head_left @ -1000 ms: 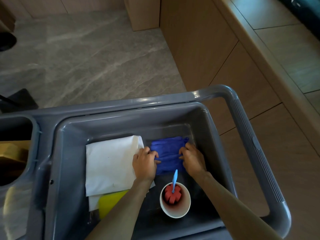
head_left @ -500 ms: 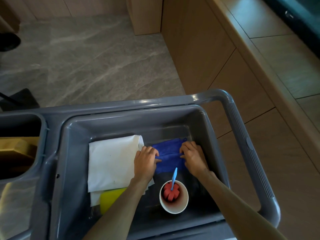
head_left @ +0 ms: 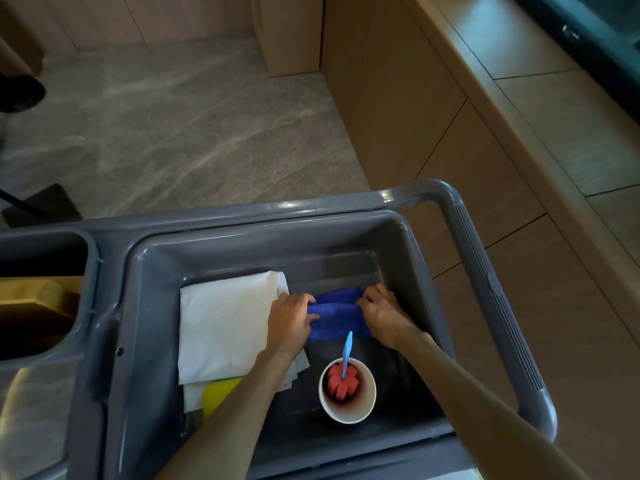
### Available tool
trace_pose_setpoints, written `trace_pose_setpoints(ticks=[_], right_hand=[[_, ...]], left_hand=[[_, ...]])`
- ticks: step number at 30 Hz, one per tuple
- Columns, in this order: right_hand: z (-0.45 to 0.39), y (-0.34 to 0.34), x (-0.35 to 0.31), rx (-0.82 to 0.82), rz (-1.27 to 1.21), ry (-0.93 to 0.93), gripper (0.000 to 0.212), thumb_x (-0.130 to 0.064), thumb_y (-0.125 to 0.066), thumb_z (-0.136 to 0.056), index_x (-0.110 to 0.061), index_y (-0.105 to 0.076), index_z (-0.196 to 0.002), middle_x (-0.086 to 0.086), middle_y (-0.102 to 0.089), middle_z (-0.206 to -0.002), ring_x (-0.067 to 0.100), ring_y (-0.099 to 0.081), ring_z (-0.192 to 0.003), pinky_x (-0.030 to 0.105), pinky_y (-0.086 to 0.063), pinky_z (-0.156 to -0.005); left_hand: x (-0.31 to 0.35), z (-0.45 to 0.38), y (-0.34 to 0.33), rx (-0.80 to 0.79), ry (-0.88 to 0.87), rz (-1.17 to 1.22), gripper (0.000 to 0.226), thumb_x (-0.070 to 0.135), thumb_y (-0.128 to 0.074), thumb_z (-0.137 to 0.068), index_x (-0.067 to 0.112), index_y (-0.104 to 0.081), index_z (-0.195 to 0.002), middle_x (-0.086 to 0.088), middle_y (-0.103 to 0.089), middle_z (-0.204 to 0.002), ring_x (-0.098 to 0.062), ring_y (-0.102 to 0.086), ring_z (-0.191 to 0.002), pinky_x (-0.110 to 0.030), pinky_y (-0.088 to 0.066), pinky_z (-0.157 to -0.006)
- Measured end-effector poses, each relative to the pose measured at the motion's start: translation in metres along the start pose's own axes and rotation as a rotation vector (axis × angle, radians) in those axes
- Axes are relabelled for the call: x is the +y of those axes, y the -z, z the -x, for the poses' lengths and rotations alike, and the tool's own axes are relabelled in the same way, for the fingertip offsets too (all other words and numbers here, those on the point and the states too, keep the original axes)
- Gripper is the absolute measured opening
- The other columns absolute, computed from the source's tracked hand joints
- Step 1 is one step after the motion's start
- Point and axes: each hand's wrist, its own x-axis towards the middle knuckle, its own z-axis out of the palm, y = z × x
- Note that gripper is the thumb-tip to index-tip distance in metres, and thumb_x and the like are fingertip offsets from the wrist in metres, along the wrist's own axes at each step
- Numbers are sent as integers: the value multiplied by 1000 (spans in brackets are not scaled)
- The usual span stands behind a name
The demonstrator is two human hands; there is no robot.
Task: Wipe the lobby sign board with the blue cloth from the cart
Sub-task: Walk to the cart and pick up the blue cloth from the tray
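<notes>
A blue cloth (head_left: 335, 317) lies bunched in the grey bin of the cart (head_left: 408, 244). My left hand (head_left: 290, 322) pinches its left edge and my right hand (head_left: 382, 315) pinches its right edge, so the cloth is stretched between them and its far edge is lifted and folded over. The lobby sign board is not in view.
A folded white cloth (head_left: 225, 323) lies left of the blue one, over a yellow sponge (head_left: 218, 393). A white cup (head_left: 347, 393) holds a red brush with a light blue handle. The cart handle (head_left: 485, 289) runs along the right. A wooden counter (head_left: 519, 109) stands beyond.
Both hands have closed on the blue cloth's edges and drawn its far edge toward me, gathering it into a narrower fold. The view has shifted slightly.
</notes>
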Motion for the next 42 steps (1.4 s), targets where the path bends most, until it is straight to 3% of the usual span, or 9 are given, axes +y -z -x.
trace_pose_setpoints(ticks=[7,10,13,17,21,25,29,35,42], right_hand=[[2,5,2,141,-287,-85,28,-16,-49,-98,-7,-58,-123,14,-53,-128,28,-45,-120,41,-38,-103],[5,10,5,154,-419,-114,26,-18,-50,-99,-10,-57,-123,12,-58,-122,24,-52,-115,35,-43,-102],[6,21,4,187,-581,-158,22,-20,-52,-100,-11,-57,-120,11,-60,-115,20,-57,-105,29,-47,-91],[8,44,2,231,-716,-178,20,-23,-55,-100,-13,-59,-116,8,-64,-105,17,-63,-93,30,-55,-85],[10,70,6,278,-778,-194,18,-24,-61,-97,-16,-63,-113,1,-70,-96,8,-64,-82,12,-50,-70],[16,100,11,318,-761,-144,13,-23,-66,-93,-19,-70,-105,0,-72,-91,6,-65,-79,17,-50,-70],[24,134,16,369,-664,-93,13,-22,-72,-87,-17,-74,-99,3,-72,-90,16,-65,-81,29,-55,-76],[33,193,15,481,-570,-11,18,-26,-81,-79,-10,-72,-75,5,-68,-72,21,-59,-71,27,-41,-68],[55,274,-7,521,-494,113,16,-30,-76,-85,-14,-77,-88,5,-67,-86,20,-55,-90,27,-39,-83]], left_hand=[[-3,2,7,19,60,44,26,32,-61,-96,10,-70,-108,-10,-67,-110,-23,-57,-103,-26,-40,-86],[-1,0,16,43,82,75,26,33,-64,-94,9,-68,-106,-11,-65,-107,-23,-55,-101,-28,-41,-82],[3,-5,26,63,108,119,22,28,-63,-96,9,-65,-106,-11,-64,-106,-25,-53,-103,-28,-39,-79],[12,-9,43,127,140,221,13,22,-60,-97,9,-61,-100,0,-57,-93,-27,-55,-99,-31,-41,-74],[17,-14,65,155,118,248,15,22,-65,-94,10,-66,-104,2,-60,-95,-21,-54,-98,-28,-40,-77],[22,-16,94,165,49,238,18,21,-69,-92,11,-68,-106,2,-63,-96,-16,-50,-96,-25,-37,-78],[31,-15,132,164,-93,194,17,19,-73,-89,9,-70,-102,-2,-67,-97,-23,-53,-99,-26,-38,-81],[56,-10,190,213,-181,204,14,17,-75,-86,10,-71,-98,-6,-69,-102,-23,-51,-105,-24,-35,-87],[79,16,259,334,-197,218,15,21,-76,-86,10,-71,-96,-10,-64,-99,-22,-55,-101,-28,-41,-90]])
